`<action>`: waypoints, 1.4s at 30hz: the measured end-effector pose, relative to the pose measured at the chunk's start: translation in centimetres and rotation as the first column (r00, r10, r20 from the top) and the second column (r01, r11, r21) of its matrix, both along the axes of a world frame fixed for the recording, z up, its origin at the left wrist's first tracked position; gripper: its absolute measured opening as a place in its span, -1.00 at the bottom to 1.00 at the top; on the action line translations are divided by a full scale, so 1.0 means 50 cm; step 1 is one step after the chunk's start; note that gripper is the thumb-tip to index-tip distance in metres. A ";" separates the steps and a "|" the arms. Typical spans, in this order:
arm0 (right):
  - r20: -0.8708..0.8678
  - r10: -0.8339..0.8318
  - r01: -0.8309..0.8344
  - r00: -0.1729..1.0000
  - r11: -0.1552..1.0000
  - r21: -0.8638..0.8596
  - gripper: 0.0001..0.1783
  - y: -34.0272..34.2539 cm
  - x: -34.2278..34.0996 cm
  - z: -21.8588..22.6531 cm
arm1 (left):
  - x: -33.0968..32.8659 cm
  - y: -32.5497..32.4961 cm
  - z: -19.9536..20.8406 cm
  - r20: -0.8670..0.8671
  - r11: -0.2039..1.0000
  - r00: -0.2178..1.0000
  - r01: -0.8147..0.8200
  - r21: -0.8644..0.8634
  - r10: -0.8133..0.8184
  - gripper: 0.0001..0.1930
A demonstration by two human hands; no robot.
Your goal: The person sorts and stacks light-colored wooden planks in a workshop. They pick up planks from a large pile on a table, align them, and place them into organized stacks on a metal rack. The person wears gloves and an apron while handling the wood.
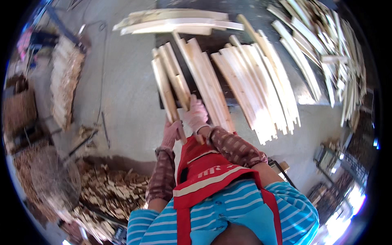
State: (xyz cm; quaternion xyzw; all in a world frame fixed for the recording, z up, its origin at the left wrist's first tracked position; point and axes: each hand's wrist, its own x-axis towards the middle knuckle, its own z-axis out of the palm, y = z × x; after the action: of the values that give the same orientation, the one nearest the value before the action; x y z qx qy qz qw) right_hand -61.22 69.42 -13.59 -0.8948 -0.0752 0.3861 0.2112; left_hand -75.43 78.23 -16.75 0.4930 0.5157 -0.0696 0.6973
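My left hand [171,132], in a pale pink glove, is closed around the near end of a long pale wooden strip [164,85]. That strip points away from me over the left edge of a dark tabletop. Just to the right, my gloved right hand [197,114] is closed at the near end of another wooden strip [175,67]; its fingertips are partly hidden. Right beside it lies a row of wooden strips [207,77] set side by side. A wider group of strips [255,81] lies further right, with uneven near ends.
More strips [175,22] lie crosswise at the far side. A loose heap of strips [326,49] fills the far right. On the left stand a stack of wood [65,81] and a round fan guard [55,179], near a pile of wood offcuts [110,188].
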 end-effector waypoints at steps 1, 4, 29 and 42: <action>0.003 -0.079 0.079 0.997 0.992 0.096 -0.08 -0.007 -0.006 0.013 | 0.001 -0.002 0.004 -0.034 1.000 0.999 -0.007 0.003 0.007 -0.40; -0.109 -0.239 0.263 0.965 0.897 0.356 -0.20 -0.068 0.022 0.102 | -0.001 -0.039 -0.019 0.143 0.998 0.989 -0.032 -0.046 0.038 -0.34; -0.319 -0.511 0.562 0.798 0.439 0.701 -0.24 -0.864 0.352 0.248 | 0.351 -0.272 0.050 -0.266 0.659 0.962 0.242 0.712 -0.067 0.21; 0.240 -0.370 0.264 0.897 0.886 0.380 -0.29 -0.932 0.501 0.234 | 0.464 -0.309 0.095 -0.682 0.637 0.726 0.484 0.600 0.091 0.09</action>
State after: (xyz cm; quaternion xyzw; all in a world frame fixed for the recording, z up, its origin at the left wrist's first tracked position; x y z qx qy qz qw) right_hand -36.19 22.82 -1.89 -0.8939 -0.0232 0.1839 0.4083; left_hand -52.25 62.76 -12.02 0.7328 0.6451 -0.1022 0.1906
